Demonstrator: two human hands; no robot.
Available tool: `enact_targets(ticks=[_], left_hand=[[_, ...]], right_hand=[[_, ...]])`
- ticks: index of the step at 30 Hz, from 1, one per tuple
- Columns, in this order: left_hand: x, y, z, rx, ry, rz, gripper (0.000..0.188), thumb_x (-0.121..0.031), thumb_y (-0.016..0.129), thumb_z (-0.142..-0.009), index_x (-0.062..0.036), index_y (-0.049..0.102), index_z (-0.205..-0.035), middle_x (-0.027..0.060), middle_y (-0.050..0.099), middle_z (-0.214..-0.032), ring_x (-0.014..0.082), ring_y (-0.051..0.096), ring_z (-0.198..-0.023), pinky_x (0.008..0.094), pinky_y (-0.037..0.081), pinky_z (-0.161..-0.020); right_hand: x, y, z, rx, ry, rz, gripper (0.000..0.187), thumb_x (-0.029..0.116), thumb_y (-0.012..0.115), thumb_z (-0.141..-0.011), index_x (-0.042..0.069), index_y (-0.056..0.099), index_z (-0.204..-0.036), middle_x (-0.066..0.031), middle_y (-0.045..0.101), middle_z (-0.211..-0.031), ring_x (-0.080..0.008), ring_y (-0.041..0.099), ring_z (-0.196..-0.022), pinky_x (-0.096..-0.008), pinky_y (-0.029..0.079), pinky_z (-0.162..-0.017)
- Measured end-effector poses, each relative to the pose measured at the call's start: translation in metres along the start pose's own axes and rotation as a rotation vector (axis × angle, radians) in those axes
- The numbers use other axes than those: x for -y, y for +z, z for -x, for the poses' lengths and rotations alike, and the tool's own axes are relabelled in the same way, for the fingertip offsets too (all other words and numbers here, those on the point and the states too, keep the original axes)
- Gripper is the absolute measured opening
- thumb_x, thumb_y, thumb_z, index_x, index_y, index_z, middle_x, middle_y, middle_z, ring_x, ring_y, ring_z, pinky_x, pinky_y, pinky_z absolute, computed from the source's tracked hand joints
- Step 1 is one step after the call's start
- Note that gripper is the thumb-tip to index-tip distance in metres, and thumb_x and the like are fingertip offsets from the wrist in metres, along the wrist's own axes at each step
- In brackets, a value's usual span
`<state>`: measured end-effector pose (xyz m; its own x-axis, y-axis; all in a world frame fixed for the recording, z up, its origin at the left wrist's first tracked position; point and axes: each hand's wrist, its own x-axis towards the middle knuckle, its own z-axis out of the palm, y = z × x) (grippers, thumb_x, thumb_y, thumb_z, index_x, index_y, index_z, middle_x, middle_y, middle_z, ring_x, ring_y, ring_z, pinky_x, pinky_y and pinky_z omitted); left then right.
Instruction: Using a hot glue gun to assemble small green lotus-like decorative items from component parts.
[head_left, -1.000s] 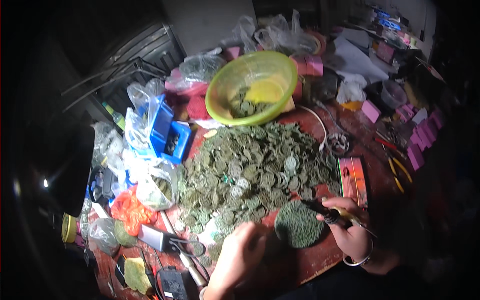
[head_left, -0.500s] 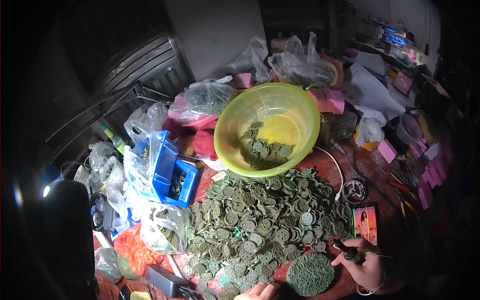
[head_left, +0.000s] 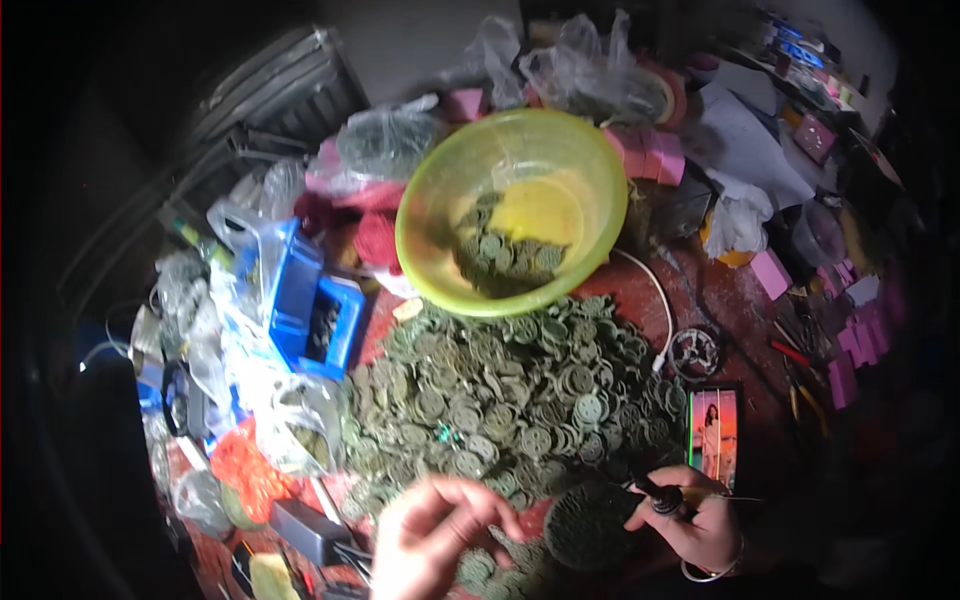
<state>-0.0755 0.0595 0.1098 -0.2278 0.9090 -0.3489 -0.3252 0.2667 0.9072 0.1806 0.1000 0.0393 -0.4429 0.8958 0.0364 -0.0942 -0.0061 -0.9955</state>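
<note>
My left hand (head_left: 440, 530) is raised over the near side of a heap of greenish round openwork discs (head_left: 500, 400). Its fingers are bent and apart, slightly blurred, with nothing visible between them. A few more discs (head_left: 475, 570) lie just beyond its fingertips. My right hand (head_left: 695, 525), with a bracelet at the wrist, grips a dark knobbed tool (head_left: 665, 500) from which a thin rod sticks out to the right. The tool's other end points left, over a round, rough, dark green pad (head_left: 588, 528), now in shadow.
A yellow-green basin (head_left: 512, 297) holding some discs stands behind the heap. Blue bins (head_left: 340, 325), plastic bags (head_left: 300, 420) and a grey box (head_left: 305, 530) crowd the left. A phone (head_left: 713, 435) lies beside my right hand, near a white cable (head_left: 660, 300) and pliers (head_left: 797, 400).
My left hand has come up from the lower edge and moved left, over the discs. My right hand still holds the tool. The whole view has shifted, and the pad has darkened.
</note>
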Motion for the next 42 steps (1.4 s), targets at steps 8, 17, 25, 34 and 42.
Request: enact_targets(ticks=[8,17,25,34,42], left_hand=[[-0.078,-0.014,-0.249,-0.013,0.794,-1.044,0.029,-0.018,0.074,-0.081,-0.0025,0.069,-0.106,0.0128,0.071,-0.089,0.0183,0.067,-0.07,0.0295,0.054,-0.065],[-0.045,0.012,-0.365,0.063,0.812,-1.617,0.047,-0.007,0.066,-0.073,-0.0108,0.059,-0.119,0.0221,0.062,-0.104,0.0382,0.062,-0.101,0.0456,0.051,-0.087],[-0.078,0.004,-0.394,0.253,0.647,-1.162,0.028,-0.008,0.071,-0.076,-0.0038,0.07,-0.103,0.01,0.072,-0.081,0.019,0.069,-0.066,0.0309,0.055,-0.061],[-0.072,0.027,-0.397,0.12,0.541,-0.876,0.017,-0.015,0.072,-0.081,-0.0022,0.07,-0.093,0.0048,0.068,-0.077,0.0105,0.062,-0.058,0.0266,0.05,-0.047],[-0.071,0.002,-0.395,0.261,0.182,-1.232,0.017,-0.013,0.078,-0.074,-0.0015,0.066,-0.078,0.0053,0.062,-0.062,0.0129,0.058,-0.048,0.0277,0.047,-0.043]], right_hand=[[-0.005,-0.005,-0.011,0.059,0.006,0.062,0.028,-0.005,0.06,-0.091,-0.002,0.053,-0.118,-0.0109,0.067,-0.095,-0.0114,0.063,-0.072,-0.0237,0.048,-0.065],[-0.01,-0.017,-0.002,-0.016,-0.099,0.092,0.024,0.002,0.062,-0.093,-0.002,0.059,-0.116,-0.0058,0.066,-0.088,-0.0016,0.047,-0.06,-0.0183,0.037,-0.053],[0.0,-0.007,-0.012,-0.056,-0.057,0.098,0.02,0.003,0.063,-0.093,-0.003,0.061,-0.112,-0.005,0.066,-0.085,-0.0032,0.052,-0.061,-0.0183,0.04,-0.054],[-0.005,-0.006,-0.009,-0.04,-0.008,0.059,0.022,0.008,0.063,-0.094,-0.001,0.059,-0.113,-0.0026,0.065,-0.077,-0.0033,0.053,-0.06,-0.0191,0.041,-0.054],[-0.01,-0.004,-0.007,-0.064,-0.023,0.072,0.021,0.007,0.063,-0.094,-0.001,0.059,-0.114,-0.0016,0.064,-0.079,-0.0038,0.053,-0.063,-0.0187,0.04,-0.056]])
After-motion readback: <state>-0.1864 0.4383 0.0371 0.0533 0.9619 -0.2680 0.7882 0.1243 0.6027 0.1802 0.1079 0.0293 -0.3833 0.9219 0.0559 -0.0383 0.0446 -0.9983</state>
